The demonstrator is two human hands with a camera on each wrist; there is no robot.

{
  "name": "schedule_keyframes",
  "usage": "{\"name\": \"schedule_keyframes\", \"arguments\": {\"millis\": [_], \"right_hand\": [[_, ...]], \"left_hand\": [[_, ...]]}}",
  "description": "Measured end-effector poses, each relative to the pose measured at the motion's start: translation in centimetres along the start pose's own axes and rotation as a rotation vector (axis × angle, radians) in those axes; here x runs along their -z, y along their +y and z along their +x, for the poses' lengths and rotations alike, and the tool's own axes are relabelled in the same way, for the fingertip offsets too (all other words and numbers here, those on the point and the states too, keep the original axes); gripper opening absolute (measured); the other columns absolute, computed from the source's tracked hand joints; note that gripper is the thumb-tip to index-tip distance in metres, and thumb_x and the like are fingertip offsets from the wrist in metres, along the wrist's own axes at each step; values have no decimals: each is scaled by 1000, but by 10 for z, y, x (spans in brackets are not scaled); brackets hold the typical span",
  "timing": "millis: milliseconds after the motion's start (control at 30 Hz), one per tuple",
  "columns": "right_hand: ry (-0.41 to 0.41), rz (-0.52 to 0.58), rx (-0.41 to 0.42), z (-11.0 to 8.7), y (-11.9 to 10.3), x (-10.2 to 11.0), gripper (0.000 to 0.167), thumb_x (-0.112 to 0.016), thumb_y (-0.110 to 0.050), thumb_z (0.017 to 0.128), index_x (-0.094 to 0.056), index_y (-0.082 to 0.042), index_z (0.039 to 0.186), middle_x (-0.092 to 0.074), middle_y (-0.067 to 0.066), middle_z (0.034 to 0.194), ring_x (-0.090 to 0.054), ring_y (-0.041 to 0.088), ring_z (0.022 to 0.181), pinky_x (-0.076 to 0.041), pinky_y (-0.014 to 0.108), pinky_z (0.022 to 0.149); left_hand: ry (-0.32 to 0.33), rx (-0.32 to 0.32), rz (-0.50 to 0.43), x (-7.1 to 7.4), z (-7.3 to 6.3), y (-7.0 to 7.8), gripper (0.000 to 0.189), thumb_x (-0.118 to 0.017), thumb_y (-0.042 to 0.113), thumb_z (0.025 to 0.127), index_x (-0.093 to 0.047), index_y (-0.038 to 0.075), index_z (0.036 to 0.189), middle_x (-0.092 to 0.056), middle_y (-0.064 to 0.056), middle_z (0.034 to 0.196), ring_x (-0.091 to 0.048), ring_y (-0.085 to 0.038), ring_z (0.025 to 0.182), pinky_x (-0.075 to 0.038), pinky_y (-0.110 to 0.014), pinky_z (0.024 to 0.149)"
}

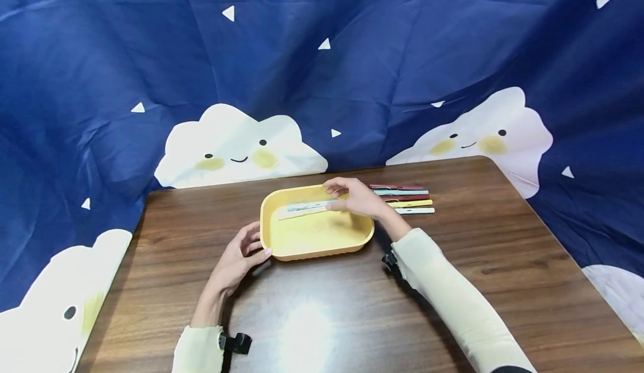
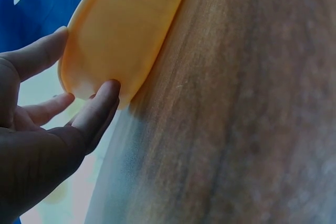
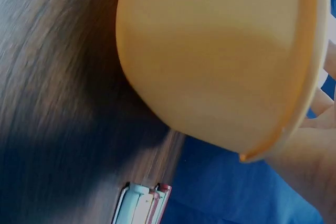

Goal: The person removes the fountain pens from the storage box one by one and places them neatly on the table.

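A yellow tray [image 1: 312, 239] with raised sides sits on the wooden table. At its left end my left hand [image 1: 240, 258] grips the near corner, the thumb on the front side and the fingers along the end wall. Inside the tray lie a light blue pen [image 1: 302, 206] and a white pen [image 1: 297, 213], close together. Over the tray's far right part is my right hand [image 1: 359, 198], its thumb at the white pen and its fingers spread apart from the thumb. The right ends of both pens are hidden by that hand. In the right wrist view the tray wall [image 3: 205, 66] covers most of its fingers.
Right of the tray several pens lie side by side, among them a yellow pen [image 1: 412, 203], a white-capped pen [image 1: 417, 211] and a dark red pen [image 1: 402, 187]. A blue curtain [image 1: 312, 82] with clouds hangs behind the table [image 1: 478, 261].
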State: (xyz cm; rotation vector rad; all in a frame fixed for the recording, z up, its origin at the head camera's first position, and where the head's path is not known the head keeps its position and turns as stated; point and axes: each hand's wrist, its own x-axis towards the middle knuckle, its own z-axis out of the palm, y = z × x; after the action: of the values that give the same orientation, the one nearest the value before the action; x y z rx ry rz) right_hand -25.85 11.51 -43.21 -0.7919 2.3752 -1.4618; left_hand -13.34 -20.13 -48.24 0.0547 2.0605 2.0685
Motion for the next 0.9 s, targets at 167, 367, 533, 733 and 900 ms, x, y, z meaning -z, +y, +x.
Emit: {"name": "schedule_keyframes", "arguments": {"millis": [167, 367, 533, 733, 900], "right_hand": [[-38, -1, -57, 1, -1, -6, 53, -77, -7, 88, -57, 10, 134, -61, 29, 126, -58, 42, 115, -45, 49, 102], [-39, 40, -165, 2, -3, -11, 55, -76, -9, 88, -56, 8, 137, -58, 26, 135, -57, 43, 120, -45, 46, 103], [-19, 72, -191, 5, 1, -19, 54, -77, -7, 88, -57, 8, 135, -61, 25, 131, -59, 39, 117, -47, 42, 101], [-24, 71, -217, 8, 10, -29, 51, -77, -9, 88, -60, 7, 134, -63, 23, 126, -59, 33, 113, -46, 38, 101], [2, -14, -195, 10, 15, -35, 43, -78, -9, 87, -66, 6, 126, -68, 19, 117, -60, 25, 103, -47, 33, 94]], "left_hand": [[9, 1, -6, 1, -1, -1, 71, -69, -8, 90, -35, 0, 152, -47, -30, 141, -51, -42, 126, -52, -24, 89], [7, -2, -8, 1, 0, -1, 71, -69, -8, 90, -35, -1, 152, -48, -30, 140, -51, -42, 125, -52, -24, 88], [7, 6, -5, -1, 1, 0, 72, -70, -8, 89, -35, 0, 152, -48, -29, 141, -51, -42, 125, -52, -24, 88], [9, 14, -10, -2, -1, -2, 72, -69, -8, 90, -35, -1, 152, -47, -29, 141, -50, -41, 125, -52, -24, 88], [9, 7, -11, 0, 0, -2, 72, -69, -8, 90, -34, -1, 152, -47, -30, 141, -51, -41, 124, -52, -24, 88]]}}
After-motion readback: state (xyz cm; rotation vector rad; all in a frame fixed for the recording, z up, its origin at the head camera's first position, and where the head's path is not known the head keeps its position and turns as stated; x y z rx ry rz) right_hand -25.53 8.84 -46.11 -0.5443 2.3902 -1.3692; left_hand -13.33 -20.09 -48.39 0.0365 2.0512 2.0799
